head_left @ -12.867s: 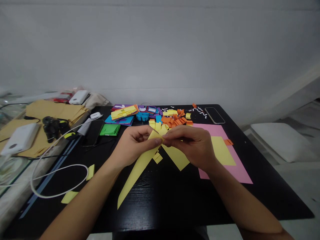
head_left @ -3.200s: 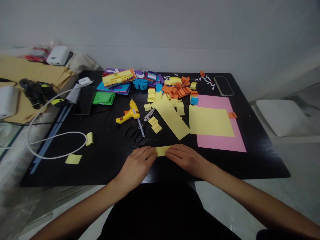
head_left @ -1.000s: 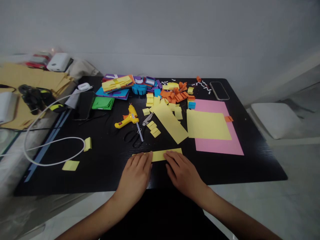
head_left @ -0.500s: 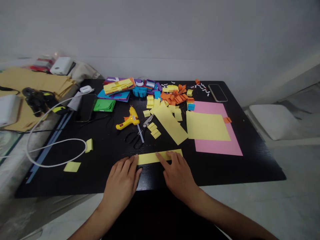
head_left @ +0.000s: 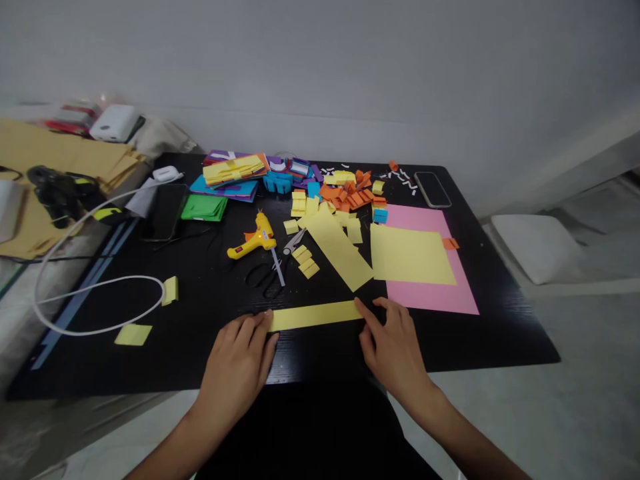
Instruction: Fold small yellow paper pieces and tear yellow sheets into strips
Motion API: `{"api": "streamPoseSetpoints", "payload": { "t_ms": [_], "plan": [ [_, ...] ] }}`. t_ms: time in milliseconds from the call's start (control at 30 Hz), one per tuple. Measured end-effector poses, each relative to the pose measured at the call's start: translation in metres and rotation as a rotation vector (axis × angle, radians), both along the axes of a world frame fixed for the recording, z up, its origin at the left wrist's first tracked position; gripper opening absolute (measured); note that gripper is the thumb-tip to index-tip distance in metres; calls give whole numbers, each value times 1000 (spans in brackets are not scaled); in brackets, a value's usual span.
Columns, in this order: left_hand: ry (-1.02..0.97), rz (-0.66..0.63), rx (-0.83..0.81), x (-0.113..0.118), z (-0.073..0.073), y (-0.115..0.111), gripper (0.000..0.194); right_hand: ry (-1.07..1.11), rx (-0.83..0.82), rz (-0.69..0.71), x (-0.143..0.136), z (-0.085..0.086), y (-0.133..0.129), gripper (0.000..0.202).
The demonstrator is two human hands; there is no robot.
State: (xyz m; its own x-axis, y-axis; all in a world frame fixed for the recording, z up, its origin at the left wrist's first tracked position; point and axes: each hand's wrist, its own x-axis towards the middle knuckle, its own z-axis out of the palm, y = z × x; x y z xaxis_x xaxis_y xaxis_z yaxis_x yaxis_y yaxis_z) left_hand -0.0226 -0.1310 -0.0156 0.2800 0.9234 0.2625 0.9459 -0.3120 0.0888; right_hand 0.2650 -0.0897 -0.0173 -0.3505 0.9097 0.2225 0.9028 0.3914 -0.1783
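A narrow yellow paper strip [head_left: 315, 316] lies flat near the table's front edge. My left hand [head_left: 239, 353] rests on its left end, fingertips pressing down, fingers laid flat and the thumb apart. At the other end, the index fingertip of my right hand [head_left: 395, 343] touches the strip, its fingers spread. Beyond the strip lie a larger yellow paper piece [head_left: 340, 253], black-handled scissors [head_left: 270, 273] and a yellow glue gun [head_left: 257, 237] with a glue stick in it. Small folded yellow pieces [head_left: 306, 262] sit beside the scissors.
Yellow paper [head_left: 413, 255] overlaps a pink sheet [head_left: 430, 297] at right. Folded orange pieces [head_left: 350, 193] and stacked coloured papers [head_left: 235, 171] lie at the back. Phones stand out: one [head_left: 433, 189] right, another [head_left: 165, 212] left. A white cable [head_left: 163, 293] loops at left.
My right hand has slid rightward along the strip to its right end, uncovering that part. My left hand stays on the left end. The view has shifted slightly.
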Motion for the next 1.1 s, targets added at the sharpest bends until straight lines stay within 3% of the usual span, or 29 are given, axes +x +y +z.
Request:
{"api": "streamPoseSetpoints", "payload": {
  "t_ms": [167,267,367,500,600,833,1100],
  "plan": [
    [-73,14,44,3,-4,5,27,100,38,-15,-2,-4,2,54],
    [-97,21,42,4,-4,5,27,197,49,111,-28,-6,1,63],
    [-95,36,36,3,-6,3,28,242,-66,278,-63,-6,-1,57],
    [-89,45,26,2,-8,2,29,205,-99,272,-89,-4,-3,43],
    [-94,42,27,3,-8,3,29,205,-71,191,-79,-2,-1,38],
    [-116,30,41,4,-7,4,28,125,0,-5,-17,1,7,33],
    [-206,86,-8,0,-8,7,24,187,47,-19,1,-8,18,30]
  ]
}}
